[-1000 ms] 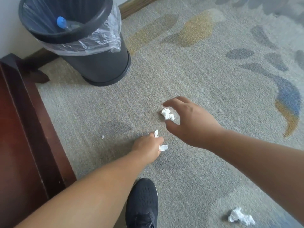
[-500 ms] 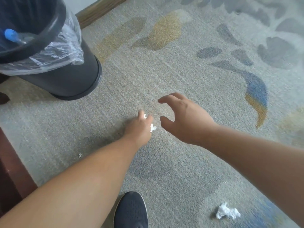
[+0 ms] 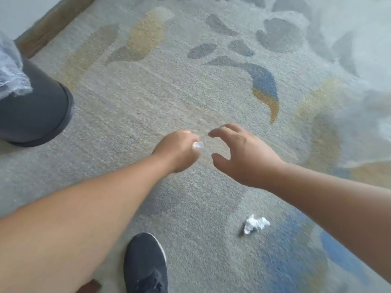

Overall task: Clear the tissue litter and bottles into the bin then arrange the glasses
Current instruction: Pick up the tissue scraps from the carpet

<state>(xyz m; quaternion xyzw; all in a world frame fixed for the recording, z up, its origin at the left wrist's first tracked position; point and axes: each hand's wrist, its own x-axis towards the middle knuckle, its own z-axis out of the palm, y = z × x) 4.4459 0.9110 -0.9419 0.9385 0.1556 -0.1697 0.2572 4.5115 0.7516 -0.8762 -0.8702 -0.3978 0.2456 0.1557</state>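
Note:
My left hand (image 3: pixel 176 152) is curled into a fist round crumpled white tissue (image 3: pixel 198 145); a small bit of it pokes out on the fist's right side. My right hand (image 3: pixel 239 153) hovers just beside it over the carpet, fingers and thumb spread in a loose claw, holding nothing. One more crumpled tissue (image 3: pixel 255 223) lies on the carpet below my right forearm. The black bin (image 3: pixel 36 111) with its clear plastic liner (image 3: pixel 10 70) stands at the left edge, only partly in view.
A patterned grey carpet (image 3: pixel 148 92) with blue and yellow shapes covers the floor. My dark shoe (image 3: pixel 146 265) stands at the bottom middle. A wooden skirting board (image 3: pixel 55 22) runs along the wall at the top left.
The tissue that lay between my hands is gone from the carpet and my left fist holds tissue. The view has swung right, pushing the bin to the left edge.

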